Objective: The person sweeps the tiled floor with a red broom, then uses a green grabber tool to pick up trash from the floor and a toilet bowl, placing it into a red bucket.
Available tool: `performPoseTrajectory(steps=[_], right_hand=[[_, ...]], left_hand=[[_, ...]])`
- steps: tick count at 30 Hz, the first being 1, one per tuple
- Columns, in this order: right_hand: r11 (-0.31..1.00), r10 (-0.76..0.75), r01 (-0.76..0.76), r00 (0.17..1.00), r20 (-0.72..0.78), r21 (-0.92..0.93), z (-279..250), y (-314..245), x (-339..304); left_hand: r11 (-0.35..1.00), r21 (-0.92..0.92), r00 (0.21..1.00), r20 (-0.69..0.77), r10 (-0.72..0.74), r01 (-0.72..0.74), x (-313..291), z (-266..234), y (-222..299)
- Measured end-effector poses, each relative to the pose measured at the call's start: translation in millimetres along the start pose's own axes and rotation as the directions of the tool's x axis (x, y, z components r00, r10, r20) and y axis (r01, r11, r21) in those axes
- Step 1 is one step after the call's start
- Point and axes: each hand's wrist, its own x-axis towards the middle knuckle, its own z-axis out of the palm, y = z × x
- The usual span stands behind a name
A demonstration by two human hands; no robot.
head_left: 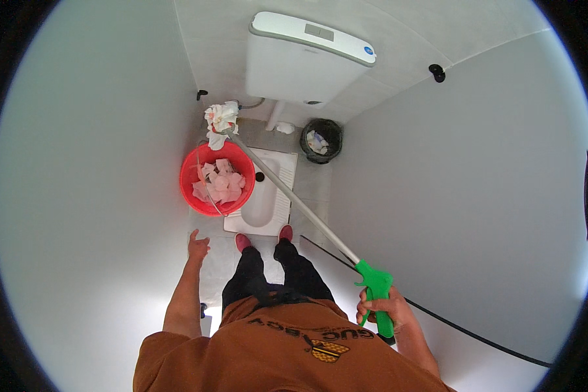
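My right hand (391, 306) is wrapped round the green handle of a litter picker (300, 204). Its long silver shaft slants up and left across the squat toilet (284, 189). At the far end, the jaws hold a crumpled wad of white tissue paper (221, 116), just above the back rim of a red bucket (185, 179). Pinkish-looking crumpled paper (222, 185) lies inside the bucket, whose thin handle crosses its opening. My left hand (199, 245) is empty with fingers apart, in the air just nearer than the bucket.
A black-lined waste bin (323, 141) with some paper in it stands right of the toilet, against the back wall. Above hangs a white cistern (300, 68). Grey partitions (464, 170) close in both sides. A small white scrap (285, 128) lies behind the toilet.
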Motion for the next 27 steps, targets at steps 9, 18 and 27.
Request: performPoseTrajectory(steps=[9,18,27], right_hand=[[0.983,0.032,-0.013,0.995,0.098,-0.185,-20.4,10.2,8.1],[0.930,0.034,0.061,0.967,0.251,-0.361,-13.4,15.5,36.9],[0.927,-0.094,0.153,0.979,0.182,-0.342,-21.4,-0.1,23.8]], left_hand=[[0.999,0.047,1.000,-0.010,0.012,-0.012,-1.1,-5.3,0.0],[0.998,0.059,1.000,0.015,0.017,-0.018,5.7,-1.9,6.3],[1.000,-0.003,1.000,0.031,0.000,0.000,11.9,-22.3,-6.8]])
